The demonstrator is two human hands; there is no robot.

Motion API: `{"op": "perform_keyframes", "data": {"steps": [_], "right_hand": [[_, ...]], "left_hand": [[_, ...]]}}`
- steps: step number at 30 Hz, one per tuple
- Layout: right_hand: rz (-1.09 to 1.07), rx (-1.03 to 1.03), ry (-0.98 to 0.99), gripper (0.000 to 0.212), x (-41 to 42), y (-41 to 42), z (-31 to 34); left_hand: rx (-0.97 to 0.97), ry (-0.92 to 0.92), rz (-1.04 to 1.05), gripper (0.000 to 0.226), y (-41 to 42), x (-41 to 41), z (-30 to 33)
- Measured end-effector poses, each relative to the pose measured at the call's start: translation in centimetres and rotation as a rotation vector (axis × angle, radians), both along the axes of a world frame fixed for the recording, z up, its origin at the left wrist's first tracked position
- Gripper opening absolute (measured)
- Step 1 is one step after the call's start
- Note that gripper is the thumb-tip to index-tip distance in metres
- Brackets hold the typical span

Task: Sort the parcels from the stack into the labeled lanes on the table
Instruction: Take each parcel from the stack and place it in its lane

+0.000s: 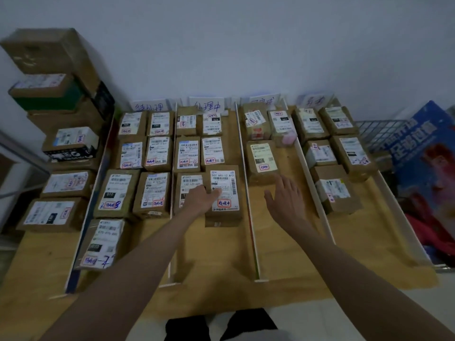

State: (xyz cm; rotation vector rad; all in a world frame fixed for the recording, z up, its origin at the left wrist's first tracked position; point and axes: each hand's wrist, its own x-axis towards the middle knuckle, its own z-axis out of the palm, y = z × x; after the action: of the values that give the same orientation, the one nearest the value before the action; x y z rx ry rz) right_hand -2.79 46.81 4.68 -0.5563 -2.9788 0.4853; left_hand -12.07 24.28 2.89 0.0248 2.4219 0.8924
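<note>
Where the pale wall meets it, a wooden tabletop is split by white dividers into four lanes, each headed by a handwritten card. Parcel count by lane, left to right: 7, 6, 3, 5. The stack of unsorted boxes stands at the far left; exact number there cannot be told. A blue carton and a wire basket sit right of the tabletop. Left hand rests fingers-down on the nearest parcel in lane two. Right hand hovers, fingers spread, holding nothing, over lane three.
</note>
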Motion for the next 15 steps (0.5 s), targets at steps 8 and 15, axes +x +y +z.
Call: {"op": "perform_keyframes", "data": {"steps": [8, 15], "right_hand": [[0.078, 0.084, -0.024, 0.053, -2.4, 4.5, -2.4], [0.129, 0.033, 0.014, 0.056, -2.9, 5.6, -4.2]], "left_hand": [[-0.042, 0.002, 0.108, 0.049, 3.8, -0.8, -2.5], [-0.204, 0.033, 0.167, 0.046, 5.7, -1.9, -3.9]]}}
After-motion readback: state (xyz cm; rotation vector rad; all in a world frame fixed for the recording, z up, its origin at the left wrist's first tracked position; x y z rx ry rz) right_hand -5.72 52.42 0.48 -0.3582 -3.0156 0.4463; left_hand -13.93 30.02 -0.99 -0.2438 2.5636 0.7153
